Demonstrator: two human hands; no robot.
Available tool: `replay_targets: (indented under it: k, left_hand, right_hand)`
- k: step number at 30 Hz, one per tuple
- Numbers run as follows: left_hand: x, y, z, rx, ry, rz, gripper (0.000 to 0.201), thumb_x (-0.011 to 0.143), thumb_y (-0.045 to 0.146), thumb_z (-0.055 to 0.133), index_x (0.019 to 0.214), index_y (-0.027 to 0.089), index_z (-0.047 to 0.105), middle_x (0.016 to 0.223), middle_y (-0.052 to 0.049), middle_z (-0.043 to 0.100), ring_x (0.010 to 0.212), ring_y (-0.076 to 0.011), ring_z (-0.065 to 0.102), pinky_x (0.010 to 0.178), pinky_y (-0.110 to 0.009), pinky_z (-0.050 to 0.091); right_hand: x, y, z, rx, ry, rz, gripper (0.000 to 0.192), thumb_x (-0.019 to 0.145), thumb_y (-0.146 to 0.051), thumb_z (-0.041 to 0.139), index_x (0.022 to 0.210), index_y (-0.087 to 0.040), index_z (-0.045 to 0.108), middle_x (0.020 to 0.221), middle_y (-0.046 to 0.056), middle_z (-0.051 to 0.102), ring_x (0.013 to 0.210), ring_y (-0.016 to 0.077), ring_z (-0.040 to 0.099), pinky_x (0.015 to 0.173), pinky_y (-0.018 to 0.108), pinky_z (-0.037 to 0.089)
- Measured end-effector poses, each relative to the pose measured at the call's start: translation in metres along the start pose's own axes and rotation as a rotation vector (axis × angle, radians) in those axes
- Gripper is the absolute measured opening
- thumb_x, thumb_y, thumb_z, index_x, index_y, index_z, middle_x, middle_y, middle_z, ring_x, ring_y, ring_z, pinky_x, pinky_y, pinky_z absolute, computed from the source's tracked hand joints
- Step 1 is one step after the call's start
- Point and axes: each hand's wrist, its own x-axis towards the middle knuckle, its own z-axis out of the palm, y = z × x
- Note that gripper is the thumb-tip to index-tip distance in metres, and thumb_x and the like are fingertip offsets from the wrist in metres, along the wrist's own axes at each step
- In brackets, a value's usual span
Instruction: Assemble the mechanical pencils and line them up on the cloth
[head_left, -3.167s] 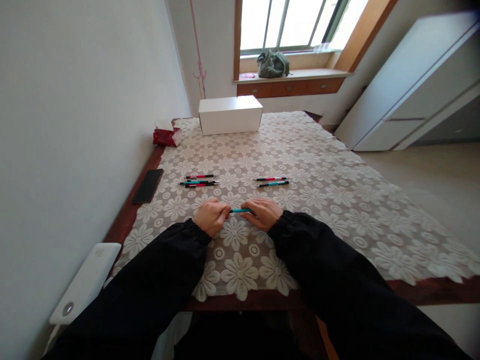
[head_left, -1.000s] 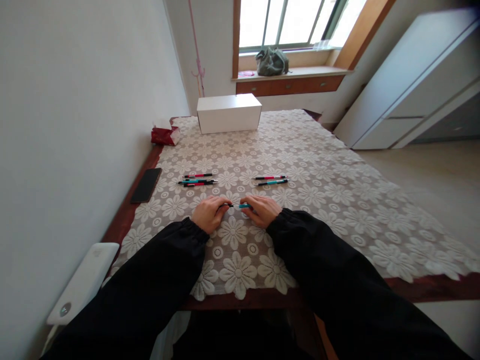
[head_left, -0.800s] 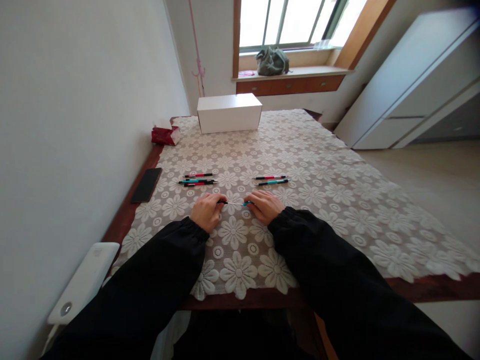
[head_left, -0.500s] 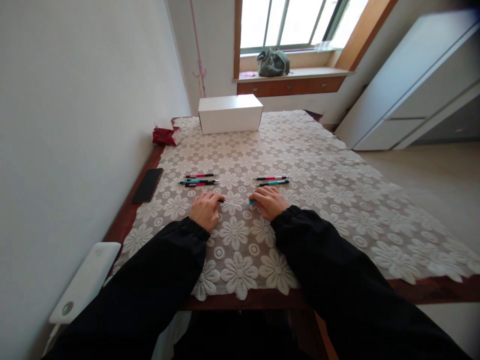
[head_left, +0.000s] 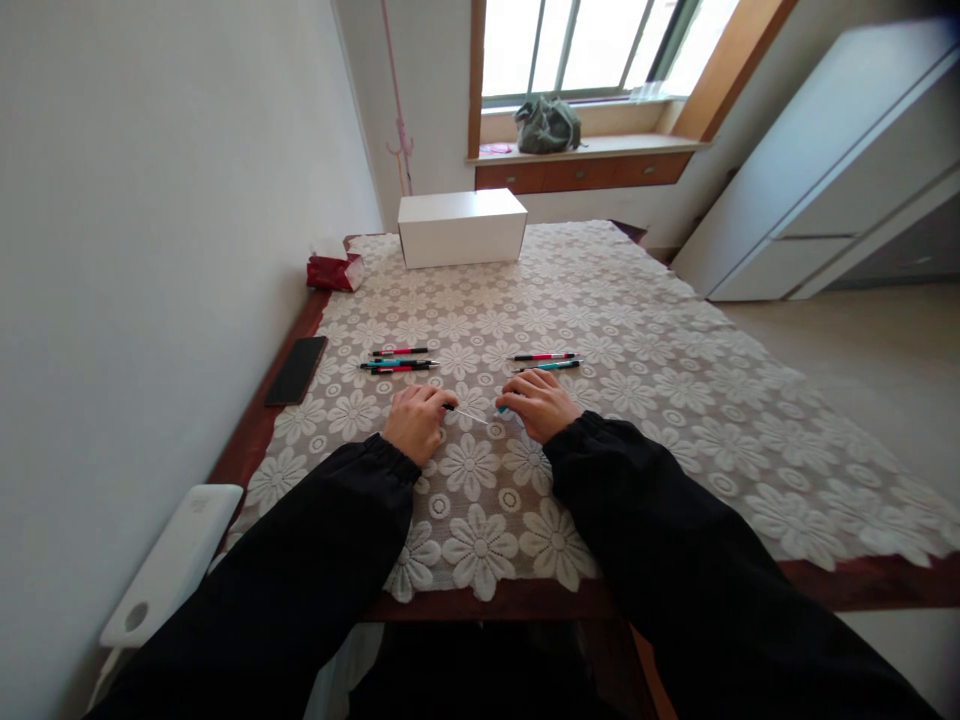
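Observation:
My left hand [head_left: 417,422] pinches the black end of a pen part, from which a thin, pale pen refill [head_left: 471,415] sticks out toward the right. Closed around a teal pen barrel [head_left: 502,409] is my right hand [head_left: 543,404]; most of the barrel is hidden by the fingers. A small gap separates the refill tip from the barrel. Beyond my left hand lie several red, teal and black pens [head_left: 399,366] side by side. A red and black pen [head_left: 544,357] and a teal and black pen [head_left: 559,366] rest just beyond my right hand.
A lace tablecloth [head_left: 637,480] covers the table. At its far end stands a white box [head_left: 463,230]. Along the left edge are a dark phone [head_left: 296,371], a red packet [head_left: 334,272] and a white device with a cable [head_left: 172,565], close to the wall.
My left hand has shifted slightly right, and the refill now slants more downward toward the right. The teal barrel has turned a little in my right hand. The pens on the table stay put.

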Motion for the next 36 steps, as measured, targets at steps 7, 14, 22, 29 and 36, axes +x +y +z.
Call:
replay_targets:
  k: [7, 14, 22, 29, 36]
  left_hand:
    - [0.0, 0.002, -0.001, -0.009, 0.0, -0.012, 0.027, 0.093, 0.012, 0.051, 0.105, 0.025, 0.07, 0.114, -0.006, 0.07, 0.114, -0.0263, 0.059, 0.104, -0.047, 0.042]
    - [-0.001, 0.003, -0.001, -0.022, 0.004, -0.014, 0.025, 0.093, 0.015, 0.051, 0.106, 0.025, 0.07, 0.113, -0.006, 0.07, 0.112, -0.0266, 0.06, 0.103, -0.047, 0.042]
    - [0.0, 0.003, -0.001, -0.062, -0.01, 0.042, 0.025, 0.094, 0.017, 0.051, 0.107, 0.024, 0.071, 0.112, -0.005, 0.071, 0.11, -0.025, 0.062, 0.101, -0.044, 0.045]
    - [0.0, 0.004, -0.001, -0.132, -0.05, 0.084, 0.025, 0.095, 0.019, 0.05, 0.109, 0.024, 0.07, 0.114, -0.005, 0.072, 0.109, -0.023, 0.064, 0.1, -0.041, 0.048]
    - [0.001, -0.002, -0.001, -0.016, 0.01, -0.06, 0.028, 0.089, 0.01, 0.052, 0.107, 0.023, 0.069, 0.113, -0.007, 0.073, 0.11, -0.0277, 0.062, 0.1, -0.048, 0.046]
  right_hand:
    - [-0.002, 0.005, 0.002, -0.051, -0.005, 0.066, 0.028, 0.083, -0.006, 0.057, 0.097, -0.026, 0.071, 0.104, 0.005, 0.07, 0.105, 0.0246, 0.054, 0.106, 0.044, 0.031]
    - [-0.005, 0.008, 0.004, -0.065, -0.006, 0.217, 0.023, 0.085, -0.01, 0.056, 0.096, -0.025, 0.07, 0.105, 0.006, 0.071, 0.103, 0.0258, 0.057, 0.107, 0.047, 0.029]
    - [0.001, -0.005, -0.003, 0.064, 0.048, 0.128, 0.017, 0.097, -0.027, 0.054, 0.099, -0.025, 0.071, 0.108, 0.006, 0.071, 0.103, 0.0235, 0.059, 0.106, 0.044, 0.034]
    - [0.003, -0.019, 0.002, 0.14, 0.034, 0.017, 0.014, 0.096, -0.03, 0.058, 0.089, -0.024, 0.069, 0.106, 0.006, 0.07, 0.105, 0.0227, 0.059, 0.108, 0.045, 0.034]
    - [0.001, -0.008, -0.001, 0.097, 0.027, 0.063, 0.009, 0.091, -0.023, 0.06, 0.088, -0.023, 0.069, 0.113, 0.008, 0.068, 0.107, 0.0253, 0.058, 0.103, 0.045, 0.038]
